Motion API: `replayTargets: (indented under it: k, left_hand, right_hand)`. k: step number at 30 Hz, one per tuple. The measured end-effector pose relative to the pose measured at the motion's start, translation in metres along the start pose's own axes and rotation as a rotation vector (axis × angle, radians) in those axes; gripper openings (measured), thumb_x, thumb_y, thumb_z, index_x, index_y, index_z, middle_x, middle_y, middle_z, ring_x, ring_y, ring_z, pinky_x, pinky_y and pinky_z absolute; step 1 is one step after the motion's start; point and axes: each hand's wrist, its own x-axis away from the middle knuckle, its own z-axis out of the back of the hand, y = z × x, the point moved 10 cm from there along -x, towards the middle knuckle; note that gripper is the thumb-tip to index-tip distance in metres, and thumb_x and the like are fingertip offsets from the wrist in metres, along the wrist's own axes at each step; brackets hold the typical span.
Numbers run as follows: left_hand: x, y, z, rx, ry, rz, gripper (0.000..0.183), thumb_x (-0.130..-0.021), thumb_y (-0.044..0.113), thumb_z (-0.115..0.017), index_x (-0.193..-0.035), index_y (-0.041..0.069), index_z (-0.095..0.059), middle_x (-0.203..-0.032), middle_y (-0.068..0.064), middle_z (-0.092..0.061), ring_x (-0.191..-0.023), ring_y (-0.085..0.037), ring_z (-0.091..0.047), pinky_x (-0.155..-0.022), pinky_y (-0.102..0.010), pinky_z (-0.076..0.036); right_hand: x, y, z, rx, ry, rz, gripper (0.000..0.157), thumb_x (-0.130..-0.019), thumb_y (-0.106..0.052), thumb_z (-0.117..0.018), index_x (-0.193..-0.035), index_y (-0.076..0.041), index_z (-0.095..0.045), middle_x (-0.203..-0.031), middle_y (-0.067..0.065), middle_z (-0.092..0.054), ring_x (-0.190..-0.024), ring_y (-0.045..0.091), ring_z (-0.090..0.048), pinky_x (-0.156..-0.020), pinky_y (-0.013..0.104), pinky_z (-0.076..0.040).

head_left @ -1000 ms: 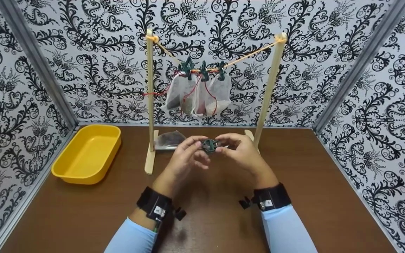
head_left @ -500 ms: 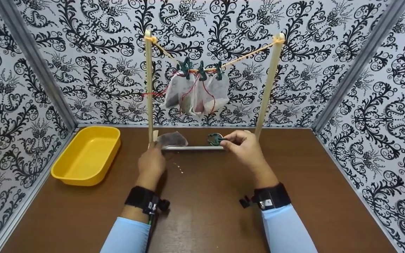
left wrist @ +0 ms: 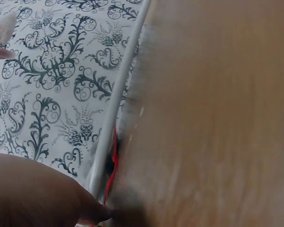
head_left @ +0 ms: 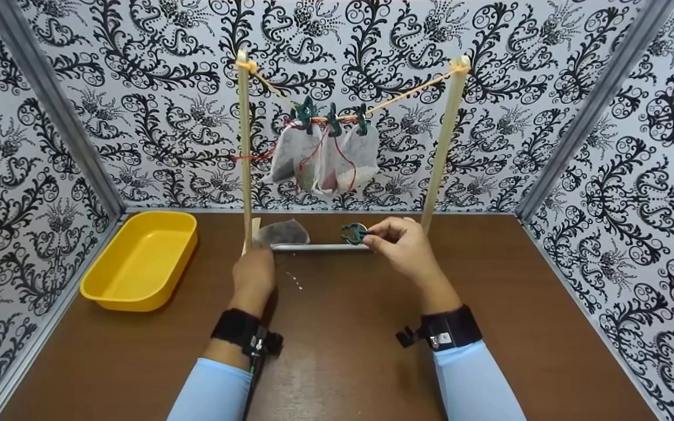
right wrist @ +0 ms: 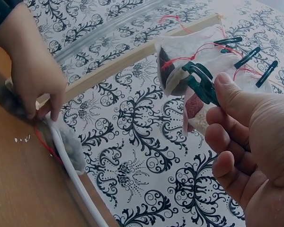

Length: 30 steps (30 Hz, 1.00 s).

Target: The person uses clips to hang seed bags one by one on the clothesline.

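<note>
In the head view my right hand pinches a dark green spring clip between thumb and index finger, above the table. My left hand is down at the foot of the left post. Its fingertips pinch a red drawstring beside the end of the white rod, as the right wrist view shows. That string runs to a small mesh bag with dark contents, lying behind the rod. Several similar bags hang by green clips from an orange cord.
A left wooden post and a right wooden post hold up the cord. To the left stands a yellow tray. Small white bits lie on the brown table. Patterned walls enclose the back and sides.
My left hand has let go of the clip and moved left and down to the mesh bag's string. The right hand keeps the clip, nearly in place.
</note>
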Motion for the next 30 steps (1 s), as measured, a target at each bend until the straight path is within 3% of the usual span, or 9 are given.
replayTargets:
  k: [5,12,14,17,22,26,30]
  left_hand:
    - [-0.009,-0.010,-0.022,0.043,0.015,0.039,0.020,-0.105,-0.001,-0.058,-0.109,-0.005,-0.078,-0.101,-0.030,-0.079,-0.085,-0.050,-0.079,-0.066,-0.064,-0.067]
    - [0.016,0.011,-0.001,0.090,-0.195,0.128,0.048,-0.104,0.010,-0.059,-0.142,-0.018,-0.064,-0.136,-0.034,-0.071,-0.108,-0.049,-0.080,-0.084,-0.063,-0.069]
    - [0.021,0.014,0.002,0.075,-0.204,0.127,0.049,-0.104,0.012,-0.059,-0.144,-0.017,-0.063,-0.137,-0.033,-0.071,-0.110,-0.047,-0.080,-0.086,-0.062,-0.069]
    - [0.022,0.020,0.010,0.050,-0.131,0.088,0.038,-0.102,0.007,-0.060,-0.133,-0.014,-0.070,-0.135,-0.035,-0.070,-0.102,-0.046,-0.081,-0.083,-0.060,-0.070]
    - [0.014,0.033,0.033,-0.037,0.087,-0.024,0.015,-0.102,-0.004,-0.063,-0.105,-0.007,-0.077,-0.128,-0.025,-0.070,-0.084,-0.042,-0.081,-0.071,-0.056,-0.071]
    - [0.000,0.037,0.044,-0.092,0.226,-0.081,0.014,-0.099,-0.004,-0.066,-0.090,-0.003,-0.077,-0.104,-0.019,-0.077,-0.075,-0.039,-0.080,-0.063,-0.055,-0.069]
    - [-0.011,0.034,0.038,-0.143,0.170,-0.093,0.018,-0.101,-0.003,-0.065,-0.089,-0.004,-0.079,-0.086,-0.019,-0.080,-0.074,-0.038,-0.080,-0.061,-0.056,-0.068]
  right_hand:
    - [0.000,-0.003,0.000,-0.022,-0.015,0.015,0.014,-0.092,-0.005,-0.092,-0.099,0.002,-0.083,-0.080,-0.002,-0.081,-0.069,0.005,-0.068,-0.065,0.018,-0.055]
    - [0.000,-0.005,0.000,-0.031,-0.029,0.018,0.014,-0.093,-0.005,-0.092,-0.101,0.003,-0.083,-0.084,0.002,-0.082,-0.069,0.006,-0.067,-0.065,0.018,-0.056]
    - [0.000,-0.004,-0.001,-0.036,-0.032,0.015,0.014,-0.092,-0.003,-0.092,-0.101,0.003,-0.083,-0.084,0.001,-0.082,-0.069,0.006,-0.067,-0.065,0.018,-0.056]
    - [0.000,-0.005,-0.001,-0.055,-0.039,0.024,0.014,-0.093,-0.002,-0.091,-0.101,0.005,-0.083,-0.084,0.003,-0.081,-0.068,0.005,-0.067,-0.063,0.017,-0.055]
    - [-0.001,-0.009,-0.003,-0.083,-0.054,0.044,0.015,-0.094,0.000,-0.090,-0.102,0.008,-0.082,-0.082,0.011,-0.079,-0.067,0.005,-0.067,-0.061,0.017,-0.053]
    - [-0.001,-0.007,-0.001,-0.069,-0.047,0.034,0.015,-0.093,-0.001,-0.090,-0.102,0.007,-0.082,-0.084,0.011,-0.080,-0.068,0.005,-0.067,-0.062,0.017,-0.054]
    - [0.000,-0.003,0.000,-0.067,-0.047,0.012,0.015,-0.094,-0.002,-0.090,-0.103,0.007,-0.082,-0.084,0.004,-0.080,-0.069,0.005,-0.068,-0.063,0.018,-0.055]
